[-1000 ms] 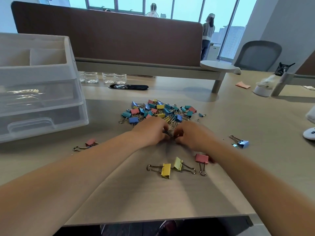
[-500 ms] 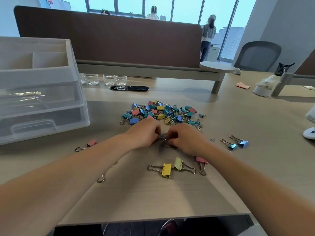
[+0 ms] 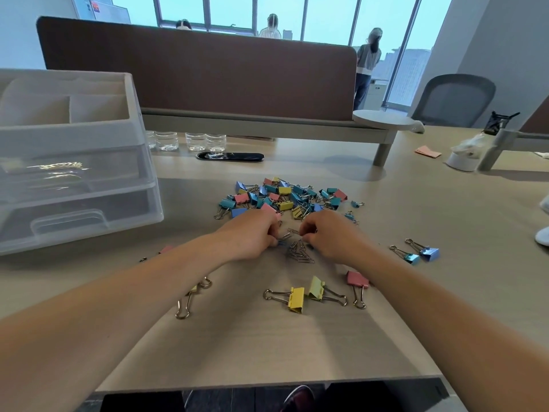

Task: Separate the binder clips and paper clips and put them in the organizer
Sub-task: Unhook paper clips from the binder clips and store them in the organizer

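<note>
The organizer (image 3: 74, 185) sits far left on the counter (image 3: 445, 221), its drawers closed and their contents blurred by cloudy plastic. The binder clips (image 3: 282, 197) are heaped just beyond the hands. The right hand (image 3: 329, 236) pinches at the paper clips (image 3: 300, 252). The left hand (image 3: 252, 236) curls beside them, but I cannot tell its grip. Since a moment ago the hands have parted, baring that small heap.

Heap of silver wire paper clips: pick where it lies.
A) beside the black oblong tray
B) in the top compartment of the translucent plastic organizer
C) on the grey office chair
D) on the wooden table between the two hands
D: the heap of silver wire paper clips lies on the light wooden table, between the left hand and the right hand, on the near side of the pile of coloured binder clips.
</note>
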